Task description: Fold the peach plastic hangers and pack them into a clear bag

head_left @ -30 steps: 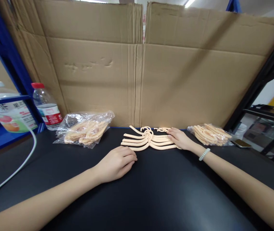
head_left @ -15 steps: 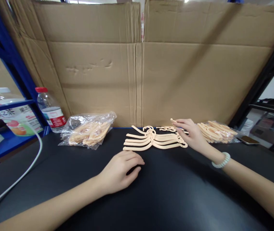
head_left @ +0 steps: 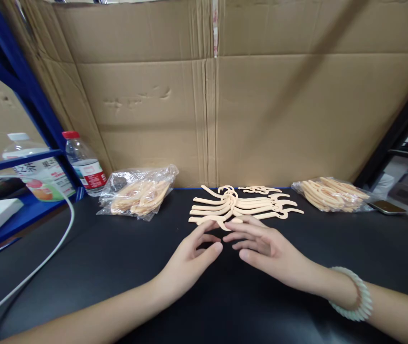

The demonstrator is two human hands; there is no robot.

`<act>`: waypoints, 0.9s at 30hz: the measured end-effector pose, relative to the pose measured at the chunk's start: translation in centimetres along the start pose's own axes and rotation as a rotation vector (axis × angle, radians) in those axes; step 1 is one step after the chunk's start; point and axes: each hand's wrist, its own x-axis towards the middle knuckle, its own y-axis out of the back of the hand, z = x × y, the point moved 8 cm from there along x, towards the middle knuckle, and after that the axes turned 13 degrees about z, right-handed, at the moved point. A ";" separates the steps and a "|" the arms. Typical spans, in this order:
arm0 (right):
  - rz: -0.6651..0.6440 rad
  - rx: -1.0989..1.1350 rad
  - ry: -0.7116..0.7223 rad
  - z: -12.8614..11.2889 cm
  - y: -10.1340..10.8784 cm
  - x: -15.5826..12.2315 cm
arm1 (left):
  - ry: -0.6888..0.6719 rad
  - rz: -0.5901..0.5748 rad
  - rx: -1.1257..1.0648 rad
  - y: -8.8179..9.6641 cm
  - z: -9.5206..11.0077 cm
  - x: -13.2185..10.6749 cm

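Observation:
Several beige plastic folding hangers lie overlapped in a row on the black table. At the near side of the row, another beige hanger piece with a curved end shows between my fingertips. My left hand is at its left, fingers loosely bent and thumb apart from them, fingertips at the piece. From the right, my right hand reaches to the same piece, its fingers spread and the thumb separate. The fingertips partly cover the piece, so exact contact is hard to make out.
Small beige parts lie behind the row. Clear bags of beige pieces stand left and right. A phone, a red-capped bottle, a white cable and a cardboard wall surround the work area.
My right hand has come from the small parts at the back to the near middle, beside my left hand. My left hand has shifted slightly forward, its fingertips now at the hanger piece.

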 end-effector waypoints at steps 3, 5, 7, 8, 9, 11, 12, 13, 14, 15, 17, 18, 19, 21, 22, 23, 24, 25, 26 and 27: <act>-0.076 -0.157 0.090 -0.3 -0.7 -0.3 | 0.060 -0.010 -0.087 -0.1 0.2 0.2; -0.130 -0.230 0.134 -0.6 -1.2 -0.6 | 0.113 -0.004 -0.113 0.0 0.1 0.3; -0.166 -0.265 0.152 -1.0 -1.5 -0.7 | 0.135 0.015 -0.127 0.2 0.0 0.3; -0.170 -0.280 0.161 -1.1 -1.4 -0.7 | 0.132 0.031 -0.140 0.3 -0.1 0.4; -0.158 -0.299 0.173 -1.3 -1.2 -0.6 | 0.128 0.045 -0.155 0.4 -0.2 0.4; -0.085 -0.362 0.209 -1.4 -0.2 0.0 | 0.135 0.065 -0.193 0.5 -0.3 0.4; -0.030 -0.413 0.239 -1.4 0.6 0.4 | 0.152 0.071 -0.216 0.5 -0.4 0.4; 0.028 -0.482 0.281 -1.3 1.5 0.7 | 0.177 0.078 -0.242 0.5 -0.5 0.4; 0.078 -0.569 0.329 -1.1 2.4 1.0 | 0.206 0.086 -0.269 0.5 -0.6 0.3; 0.115 -0.670 0.378 -0.8 3.2 1.3 | 0.235 0.098 -0.294 0.5 -0.7 0.3; 0.139 -0.886 0.446 0.2 4.4 1.8 | 0.281 0.131 -0.325 0.6 -0.7 0.2; 0.135 -0.974 0.450 0.9 4.9 2.0 | 0.293 0.144 -0.327 0.7 -0.7 0.2; 0.126 -1.041 0.441 1.6 5.3 2.2 | 0.295 0.154 -0.322 0.8 -0.8 0.2; 0.122 -1.112 0.411 2.5 6.0 2.6 | 0.282 0.164 -0.305 1.0 -0.8 0.2; 0.125 -1.128 0.404 2.7 6.2 2.7 | 0.269 0.171 -0.298 1.1 -0.9 0.3; 0.125 -1.140 0.404 2.8 6.3 2.7 | 0.254 0.177 -0.293 1.3 -1.0 0.4; 0.122 -1.147 0.404 2.9 6.3 2.8 | 0.240 0.184 -0.288 1.4 -1.0 0.4; 0.116 -1.149 0.399 2.9 6.2 2.8 | 0.226 0.189 -0.283 1.5 -1.0 0.5; 0.110 -1.142 0.391 3.0 6.2 2.9 | 0.214 0.191 -0.274 1.6 -1.0 0.5; 0.107 -1.128 0.378 3.1 6.2 2.9 | 0.204 0.186 -0.260 1.6 -1.0 0.5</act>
